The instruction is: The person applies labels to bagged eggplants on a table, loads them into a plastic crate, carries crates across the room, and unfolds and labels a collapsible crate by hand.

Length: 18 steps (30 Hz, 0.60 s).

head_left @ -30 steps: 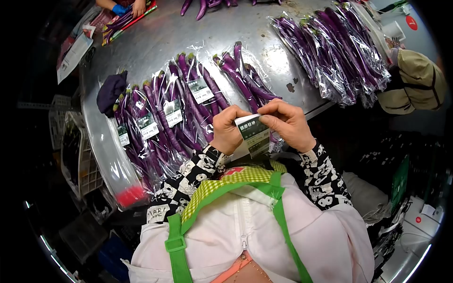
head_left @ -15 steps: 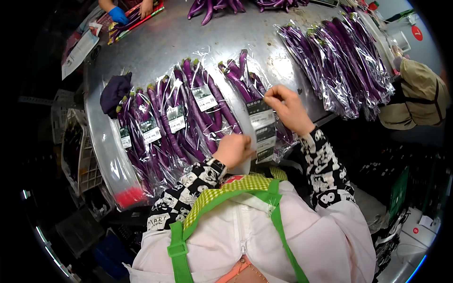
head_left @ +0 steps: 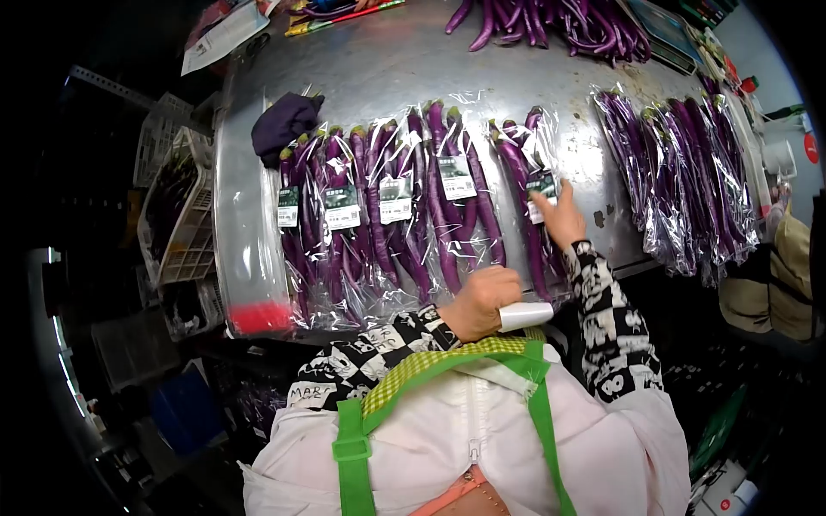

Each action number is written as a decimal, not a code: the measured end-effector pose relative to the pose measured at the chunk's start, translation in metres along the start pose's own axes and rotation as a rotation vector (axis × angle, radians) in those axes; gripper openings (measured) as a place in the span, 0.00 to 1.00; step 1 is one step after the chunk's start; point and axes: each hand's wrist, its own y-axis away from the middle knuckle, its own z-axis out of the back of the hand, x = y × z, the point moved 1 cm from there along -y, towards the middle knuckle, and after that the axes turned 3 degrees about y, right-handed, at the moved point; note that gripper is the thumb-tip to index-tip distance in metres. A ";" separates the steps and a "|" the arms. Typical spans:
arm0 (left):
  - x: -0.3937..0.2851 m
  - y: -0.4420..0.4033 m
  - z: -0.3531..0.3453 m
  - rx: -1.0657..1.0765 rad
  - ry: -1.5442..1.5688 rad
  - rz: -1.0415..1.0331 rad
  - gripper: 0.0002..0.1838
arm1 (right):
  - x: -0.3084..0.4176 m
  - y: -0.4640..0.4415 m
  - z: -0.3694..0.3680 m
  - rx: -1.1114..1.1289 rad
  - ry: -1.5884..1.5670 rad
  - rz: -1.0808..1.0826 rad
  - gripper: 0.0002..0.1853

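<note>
My left hand [head_left: 482, 301], fingers curled, grips a white label roll [head_left: 527, 316] close to the apron. My right hand [head_left: 564, 222] rests with fingers spread on a black-and-white label [head_left: 540, 191] lying on a clear bag of long purple eggplants [head_left: 514, 163]. Left of it, a row of similar bagged eggplants [head_left: 436, 215] lies side by side on the metal table [head_left: 379, 77]. White-and-dark labels, such as one label [head_left: 395, 200], mark several of those bags. The lower end of the bag under my right hand is partly hidden.
More bagged eggplants [head_left: 680, 172], without visible labels, lie at the right. Loose eggplants [head_left: 594, 26] are heaped at the far side. A dark purple cloth [head_left: 286, 125] sits at the row's left end. Plastic crates [head_left: 185, 215] stand left of the table.
The label strip stretched between my hands is no longer there; one label now lies on the bag under my right hand. My left hand has drawn back with the roll. The view has shifted.
</note>
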 end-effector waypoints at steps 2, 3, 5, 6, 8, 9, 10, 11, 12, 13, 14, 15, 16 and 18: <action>-0.013 0.001 0.001 -0.018 0.160 0.053 0.10 | 0.004 -0.026 0.002 -0.112 -0.037 0.097 0.41; -0.015 0.001 0.000 -0.100 0.224 0.044 0.09 | 0.008 -0.040 0.000 -0.138 -0.039 0.103 0.39; -0.023 -0.007 0.004 -0.231 0.229 -0.084 0.10 | 0.022 -0.053 -0.005 -0.151 -0.102 0.123 0.36; -0.026 -0.007 0.005 -0.228 0.228 -0.085 0.10 | 0.034 -0.051 -0.007 -0.141 -0.162 0.142 0.34; -0.030 -0.015 0.001 -0.242 0.360 -0.149 0.11 | 0.052 -0.045 -0.025 -0.018 -0.204 0.125 0.30; -0.023 -0.020 0.001 -0.154 0.406 -0.273 0.12 | 0.051 -0.046 -0.033 -0.007 -0.203 0.103 0.32; -0.018 -0.024 -0.002 -0.089 0.424 -0.315 0.12 | 0.054 -0.038 -0.040 -0.014 -0.166 0.134 0.34; -0.013 -0.029 -0.003 -0.066 0.406 -0.329 0.11 | 0.056 -0.034 -0.045 -0.025 -0.118 0.175 0.36; -0.017 -0.036 -0.011 -0.067 0.372 -0.282 0.10 | 0.056 -0.030 -0.044 -0.022 -0.069 0.205 0.38; -0.018 -0.042 -0.012 -0.073 0.328 -0.283 0.09 | 0.058 -0.024 -0.040 -0.004 -0.023 0.237 0.40; -0.018 -0.043 -0.015 -0.087 0.366 -0.246 0.07 | 0.060 -0.018 -0.023 -0.002 0.027 0.262 0.40; -0.021 -0.046 -0.016 -0.069 0.373 -0.161 0.07 | 0.062 -0.011 -0.005 0.000 0.076 0.288 0.41; -0.022 -0.049 -0.015 -0.055 0.373 -0.074 0.06 | 0.053 -0.009 0.009 -0.084 0.077 0.340 0.41; -0.020 -0.054 -0.016 -0.118 0.310 0.002 0.05 | 0.015 -0.015 0.055 -0.577 0.141 0.434 0.42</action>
